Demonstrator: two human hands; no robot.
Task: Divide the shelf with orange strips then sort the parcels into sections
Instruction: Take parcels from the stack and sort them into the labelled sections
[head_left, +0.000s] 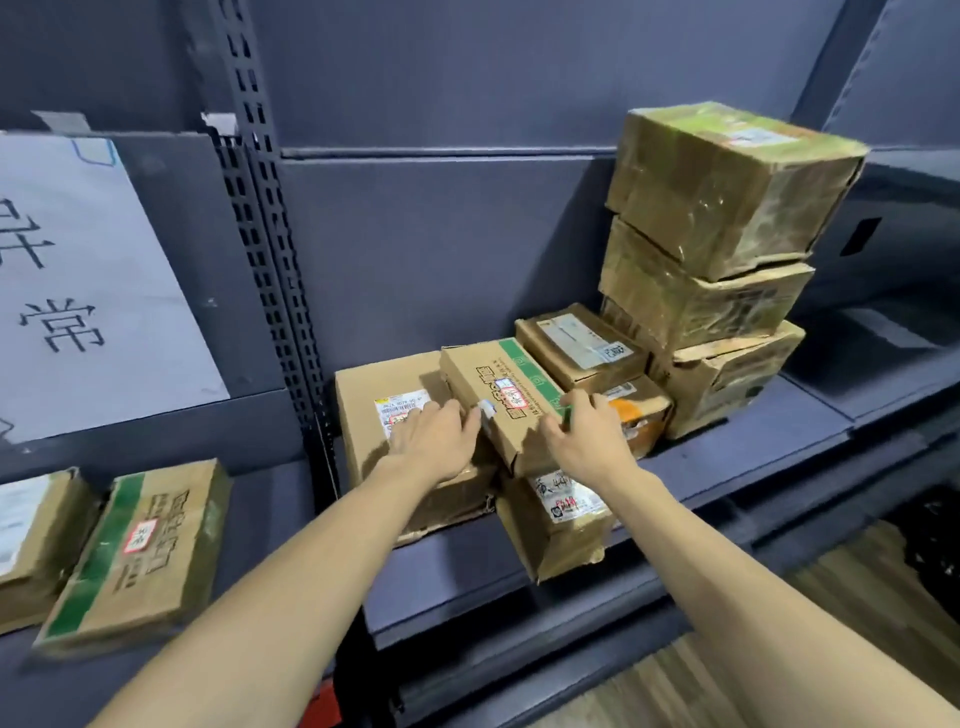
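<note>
Dark shelf (701, 467), green-edged cardboard parcel (506, 397), printed top, red-bordered label

On the shelf (457, 566), a flat parcel (511, 397) lay tilted across the pile's middle, its left part resting on a wide carton (374, 431) and its near end over a smaller parcel (558, 519) that jutted past the shelf's front edge. The left hand (434, 434) and right hand (584, 431) were at its near corners. Behind and to the right sat a labelled box (582, 343) on another parcel (639, 410). Further right stood a stack of three cartons (722, 260) (the top one skewed). Left of the upright post (270, 249), two parcels (135, 556) lay side by side below a paper sign (88, 291).
</note>
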